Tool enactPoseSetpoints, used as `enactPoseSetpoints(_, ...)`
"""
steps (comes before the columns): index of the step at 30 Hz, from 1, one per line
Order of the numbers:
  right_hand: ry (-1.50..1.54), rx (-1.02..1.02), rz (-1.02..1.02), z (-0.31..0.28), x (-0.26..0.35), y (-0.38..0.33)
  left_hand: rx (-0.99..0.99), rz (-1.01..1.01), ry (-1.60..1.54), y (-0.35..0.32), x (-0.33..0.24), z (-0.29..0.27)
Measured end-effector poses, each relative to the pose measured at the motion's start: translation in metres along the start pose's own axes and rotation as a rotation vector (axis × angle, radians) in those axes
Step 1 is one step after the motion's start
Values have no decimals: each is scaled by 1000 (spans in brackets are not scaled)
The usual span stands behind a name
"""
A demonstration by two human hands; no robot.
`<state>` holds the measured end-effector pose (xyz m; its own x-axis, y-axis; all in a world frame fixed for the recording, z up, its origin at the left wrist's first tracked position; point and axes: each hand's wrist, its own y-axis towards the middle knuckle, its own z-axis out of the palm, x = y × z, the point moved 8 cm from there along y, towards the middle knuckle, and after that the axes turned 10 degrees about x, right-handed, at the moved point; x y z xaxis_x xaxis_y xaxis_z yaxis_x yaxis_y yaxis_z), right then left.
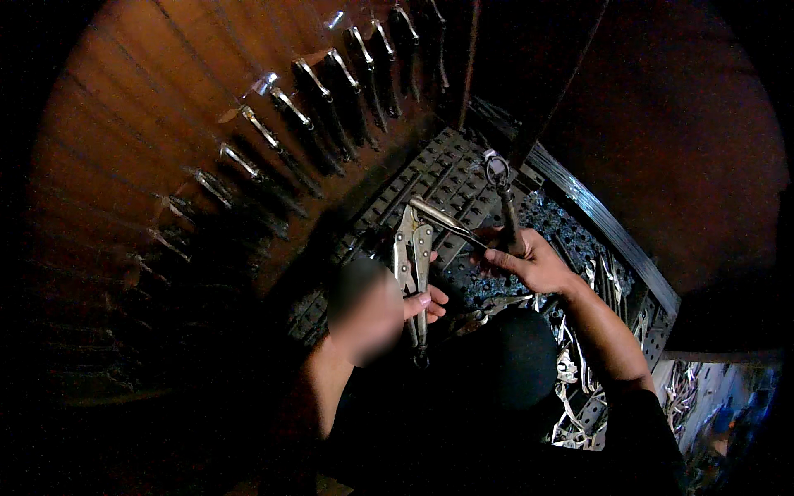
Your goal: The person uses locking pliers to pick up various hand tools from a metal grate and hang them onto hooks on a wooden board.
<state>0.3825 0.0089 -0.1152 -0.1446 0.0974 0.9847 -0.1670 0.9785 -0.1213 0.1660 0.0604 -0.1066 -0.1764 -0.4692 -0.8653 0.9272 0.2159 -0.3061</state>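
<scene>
My left hand (426,304) grips a pair of silver locking pliers (413,256) by the handles, jaws pointing away from me. Most of this hand is blurred; only the fingertips show. My right hand (533,263) is closed around a dark, slim tool (506,207) that ends in a metal ring (496,169) at its far tip. A short metal bar (442,217) runs slantwise from the pliers' jaws toward my right hand. Both hands hover over a dark perforated metal table (447,178).
A brown wooden board (165,99) on the left carries rows of hanging clamps and pliers (310,107). Pale metal strips and scraps (575,388) lie on the table at the right, near its steel edge (604,219). The surroundings are very dark.
</scene>
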Motion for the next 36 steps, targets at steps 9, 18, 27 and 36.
enactPoseSetpoints(9,-862,83,-65,8,49,-3,-246,-225,732,-7,28,-43)
enactPoseSetpoints(18,-1006,75,-58,6,38,-14,-120,-182,104,-7,55,-41)
enactPoseSetpoints(27,-643,-634,266,-37,-315,-125,-102,90,-284,27,13,-12)
enactPoseSetpoints(36,-786,-613,144,-27,-245,-83,-302,159,2,65,-8,-12)
